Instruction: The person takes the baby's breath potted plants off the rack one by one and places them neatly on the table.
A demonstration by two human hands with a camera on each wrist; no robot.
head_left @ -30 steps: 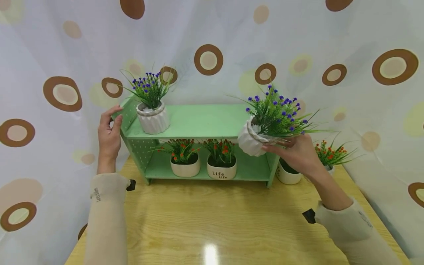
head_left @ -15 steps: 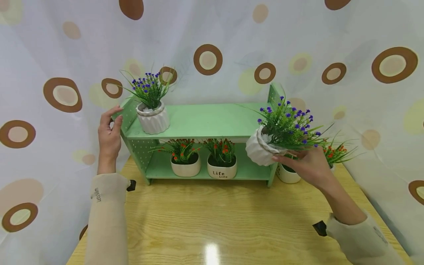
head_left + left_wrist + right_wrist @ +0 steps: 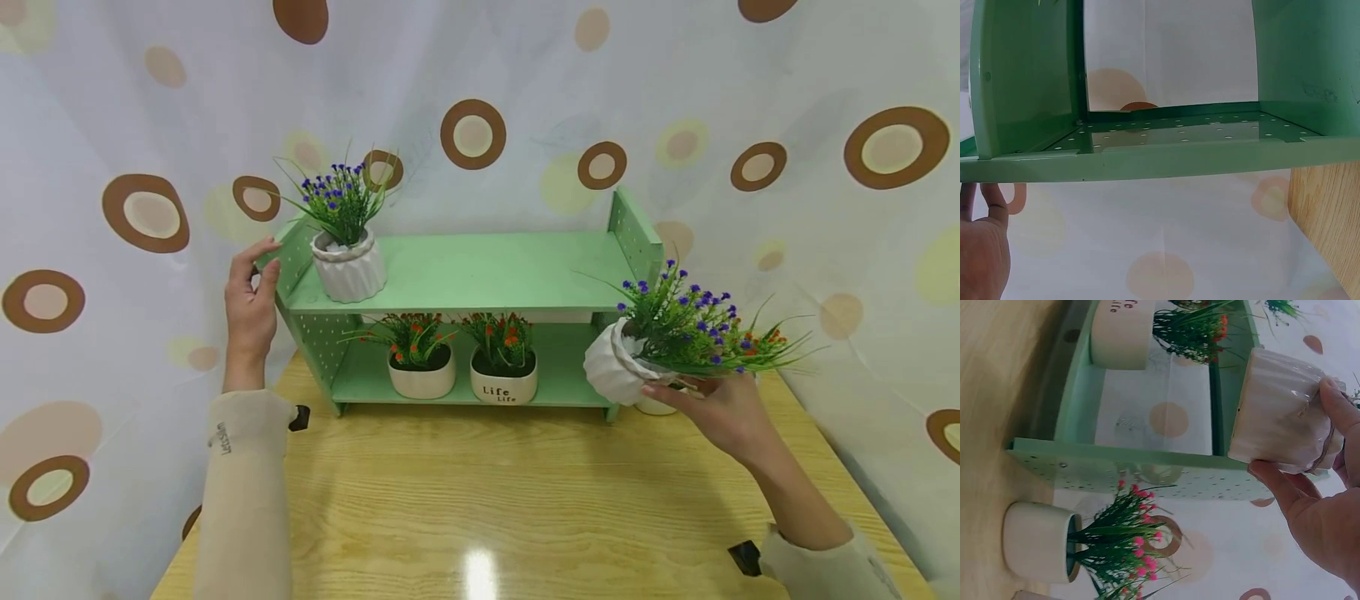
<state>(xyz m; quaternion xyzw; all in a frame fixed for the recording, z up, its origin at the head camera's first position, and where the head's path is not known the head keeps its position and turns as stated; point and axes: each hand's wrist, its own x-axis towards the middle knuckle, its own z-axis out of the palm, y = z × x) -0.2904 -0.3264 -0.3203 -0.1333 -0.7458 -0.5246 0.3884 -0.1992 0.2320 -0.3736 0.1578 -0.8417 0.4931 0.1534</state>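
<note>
My right hand (image 3: 735, 417) grips a white fluted flowerpot (image 3: 617, 367) by its rim and side. The pot tips over to the right, with its purple flowers and green grass leaning that way, just off the right end of a green two-tier shelf (image 3: 487, 271). In the right wrist view its pale wall (image 3: 1275, 409) faces the camera, thumb and fingers around it. My left hand (image 3: 251, 325) is beside the shelf's left panel, fingertips right at the panel's edge. A matching pot of purple flowers (image 3: 350, 268) stands upright on the top tier, at the left.
Two cream pots of orange-red flowers stand on the lower tier, a plain one (image 3: 422, 381) and one lettered "Life" (image 3: 504, 385). Another cream pot (image 3: 1038, 540) sits on the wooden table (image 3: 480, 475) right of the shelf. A dotted curtain (image 3: 525, 67) hangs behind.
My right hand has carried the tilted flowerpot right and downward, away from the top tier, uncovering the shelf's right panel. The left hand has stayed in place.
</note>
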